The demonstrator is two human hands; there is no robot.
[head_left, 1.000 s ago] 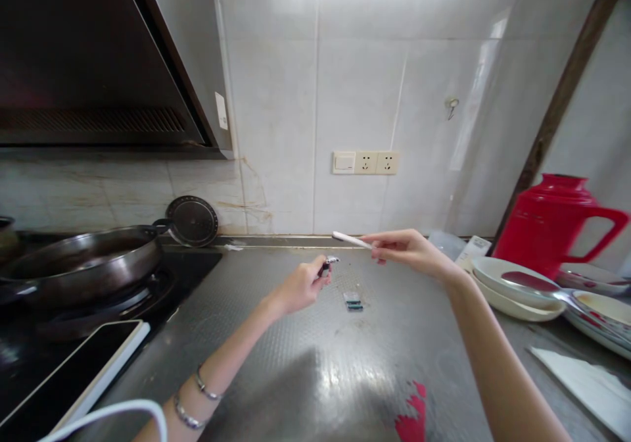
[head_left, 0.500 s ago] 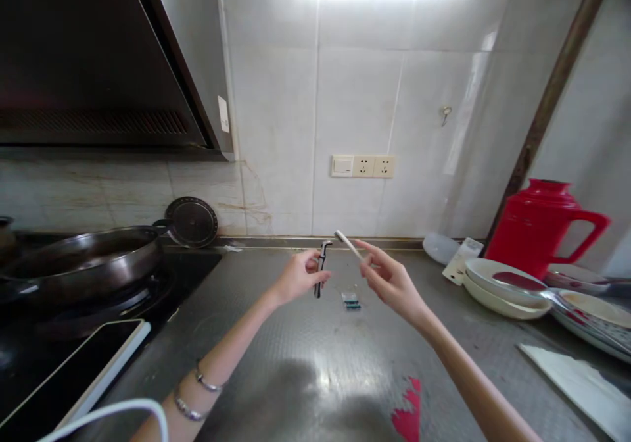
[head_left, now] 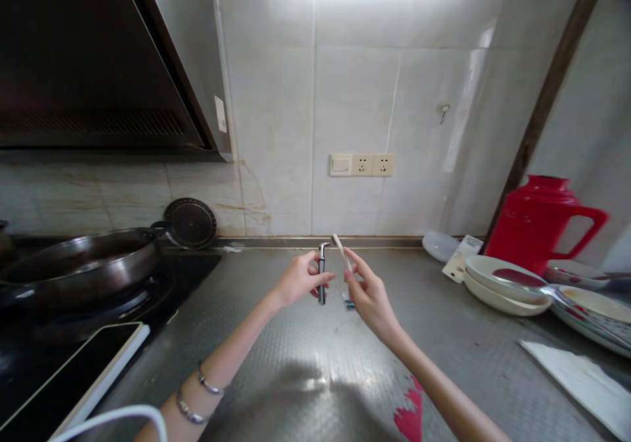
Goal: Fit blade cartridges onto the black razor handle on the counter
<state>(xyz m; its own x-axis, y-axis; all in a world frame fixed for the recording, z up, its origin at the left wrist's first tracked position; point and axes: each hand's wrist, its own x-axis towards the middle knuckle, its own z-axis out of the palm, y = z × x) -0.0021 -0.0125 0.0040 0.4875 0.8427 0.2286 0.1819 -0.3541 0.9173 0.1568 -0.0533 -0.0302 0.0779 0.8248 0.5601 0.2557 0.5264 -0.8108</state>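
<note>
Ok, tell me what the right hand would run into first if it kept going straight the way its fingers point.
Likely the dark metal tool held upright in the left hand: the right hand, holding a thin white stick, points up-left toward it. Depth is unclear.

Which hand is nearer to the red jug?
Right. The right hand, holding a white stick, is on the side towards the red jug; the left hand, holding a metal tool, is further away.

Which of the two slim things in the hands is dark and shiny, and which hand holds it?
The metal tool, upright in the left hand. The stick in the right hand is pale and tilted.
</note>
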